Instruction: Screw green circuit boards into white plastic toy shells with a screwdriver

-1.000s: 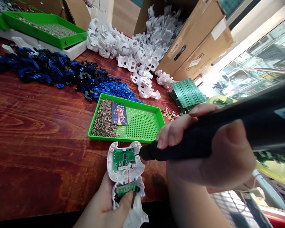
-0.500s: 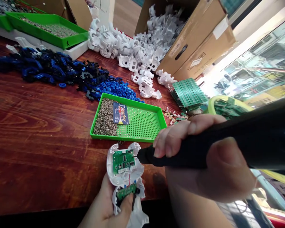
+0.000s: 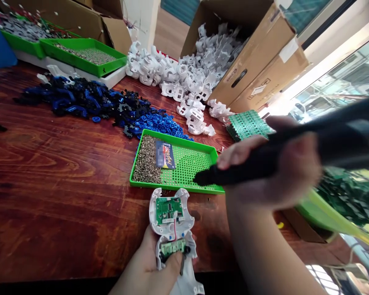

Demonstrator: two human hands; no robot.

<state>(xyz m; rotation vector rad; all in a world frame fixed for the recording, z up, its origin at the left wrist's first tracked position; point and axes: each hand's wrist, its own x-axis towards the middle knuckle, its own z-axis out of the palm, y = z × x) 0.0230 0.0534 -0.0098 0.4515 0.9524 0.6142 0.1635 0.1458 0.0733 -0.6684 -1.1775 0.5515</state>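
My left hand (image 3: 155,266) is closed around an opened white plastic housing (image 3: 154,221) at the bottom middle, its thumb pressing on the lower half. A green circuit board (image 3: 164,211) sits in the upper half, joined by a red wire to a smaller board (image 3: 171,247) below. My right hand (image 3: 279,180), blurred, grips a black electric screwdriver (image 3: 249,168). Its tip is over the right part of a green perforated tray (image 3: 187,188), apart from the housing. Small screws (image 3: 146,164) fill that tray's left side, next to a printed card (image 3: 165,155).
Behind the tray lie blue and black plastic parts (image 3: 89,98). White shells (image 3: 160,67) spill from a cardboard box (image 3: 249,73). Green circuit panels (image 3: 249,125) are stacked to the right, near a yellow-green tub (image 3: 322,213) of boards. Another green tray (image 3: 86,61) stands at the back left.
The screwdriver in my right hand has lifted off the upper circuit board and moved up and right, over the tray. My left hand still holds the housing. The view has shifted slightly.
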